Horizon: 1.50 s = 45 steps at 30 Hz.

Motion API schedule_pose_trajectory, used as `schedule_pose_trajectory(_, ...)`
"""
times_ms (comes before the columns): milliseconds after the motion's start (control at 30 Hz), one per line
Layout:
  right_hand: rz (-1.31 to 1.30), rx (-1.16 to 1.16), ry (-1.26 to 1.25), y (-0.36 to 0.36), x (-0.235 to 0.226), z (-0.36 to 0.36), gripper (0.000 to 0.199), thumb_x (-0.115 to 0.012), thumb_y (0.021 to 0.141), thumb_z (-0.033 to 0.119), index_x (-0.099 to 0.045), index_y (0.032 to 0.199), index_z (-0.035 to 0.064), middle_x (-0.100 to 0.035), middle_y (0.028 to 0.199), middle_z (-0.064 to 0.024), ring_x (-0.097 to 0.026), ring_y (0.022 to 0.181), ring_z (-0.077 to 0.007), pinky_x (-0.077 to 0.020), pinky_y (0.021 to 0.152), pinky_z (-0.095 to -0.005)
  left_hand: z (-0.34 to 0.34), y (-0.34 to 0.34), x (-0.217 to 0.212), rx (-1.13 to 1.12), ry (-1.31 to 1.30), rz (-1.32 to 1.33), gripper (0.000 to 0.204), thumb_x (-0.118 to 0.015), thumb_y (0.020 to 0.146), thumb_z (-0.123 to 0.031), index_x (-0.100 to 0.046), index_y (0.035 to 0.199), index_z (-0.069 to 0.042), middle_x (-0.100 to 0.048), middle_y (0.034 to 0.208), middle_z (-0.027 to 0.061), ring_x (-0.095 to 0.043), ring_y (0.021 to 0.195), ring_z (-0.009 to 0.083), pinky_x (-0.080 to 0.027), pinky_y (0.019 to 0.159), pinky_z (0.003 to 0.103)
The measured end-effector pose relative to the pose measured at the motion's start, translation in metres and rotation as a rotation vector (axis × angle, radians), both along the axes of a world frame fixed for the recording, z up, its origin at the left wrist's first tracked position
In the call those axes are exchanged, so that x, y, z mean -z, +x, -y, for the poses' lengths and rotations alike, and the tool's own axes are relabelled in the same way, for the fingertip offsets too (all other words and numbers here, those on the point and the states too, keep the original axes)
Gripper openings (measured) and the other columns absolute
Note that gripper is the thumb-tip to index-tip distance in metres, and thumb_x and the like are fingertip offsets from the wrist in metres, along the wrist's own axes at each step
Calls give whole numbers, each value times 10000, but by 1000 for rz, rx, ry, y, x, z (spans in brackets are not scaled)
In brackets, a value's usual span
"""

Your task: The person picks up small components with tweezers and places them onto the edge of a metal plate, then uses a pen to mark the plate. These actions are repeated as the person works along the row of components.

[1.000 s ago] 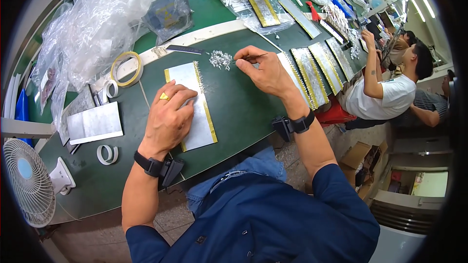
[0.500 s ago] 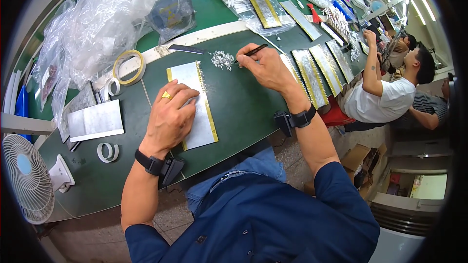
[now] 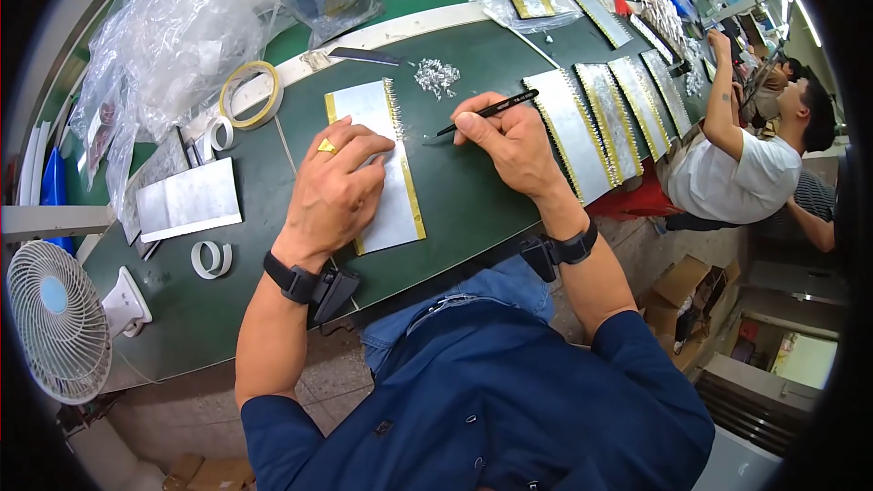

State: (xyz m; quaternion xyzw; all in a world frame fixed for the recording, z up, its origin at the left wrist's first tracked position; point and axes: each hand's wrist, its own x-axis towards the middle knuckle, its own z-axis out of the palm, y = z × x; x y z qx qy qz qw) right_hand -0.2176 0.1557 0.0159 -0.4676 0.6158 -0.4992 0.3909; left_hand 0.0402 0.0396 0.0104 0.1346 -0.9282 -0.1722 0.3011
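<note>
I have the right hand [image 3: 509, 141] pinched on a slim black tool [image 3: 509, 102], thumb against fingers. The tool's tip points left, just beside the toothed edge of the pale panel [image 3: 400, 205]; I cannot tell whether the tip grips a part. The left hand [image 3: 341, 182] lies palm down on the panel's left side, fingers loosely bent, grasping nothing that I can see. The panel, edged in yellow, rests on the green table [image 3: 473, 218]. I locate the pile of small silvery parts [image 3: 437, 78] on its far right. Further right stands a row of similar panels [image 3: 570, 132]; far left, a tape roll [image 3: 270, 112].
</note>
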Motion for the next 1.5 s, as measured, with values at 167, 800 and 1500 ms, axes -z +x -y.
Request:
schedule_pose_trajectory(167,-88,-98,10,0,2,7,272,-731,1119,244,-765,1103,-25,-759,941,-25,-673,874,-75,-523,827,-243,0,-1,0,14,14,-2,170,-767,880,47,-645,787,-24,-790,1182,47,-727,1165,286,-538,1162,560)
schedule_pose_trajectory(800,45,-270,117,-2,-6,56,244,-727,1088,269,-759,1022,37,-727,838,9,-596,768,-58,-447,718,-242,4,-1,0,26,-55,23,254,-743,864,101,-571,708,-2,-794,1198,53,-723,1171,295,-538,1156,567)
schedule_pose_trajectory(1500,45,-284,109,-4,-2,59,264,-747,1094,294,-780,1028,40,-743,810,30,-544,701,-22,-407,649,-235,7,-3,3,54,-125,64,70,-760,696,-11,-700,660,-17,-785,1231,47,-689,1237,286,-517,1204,564)
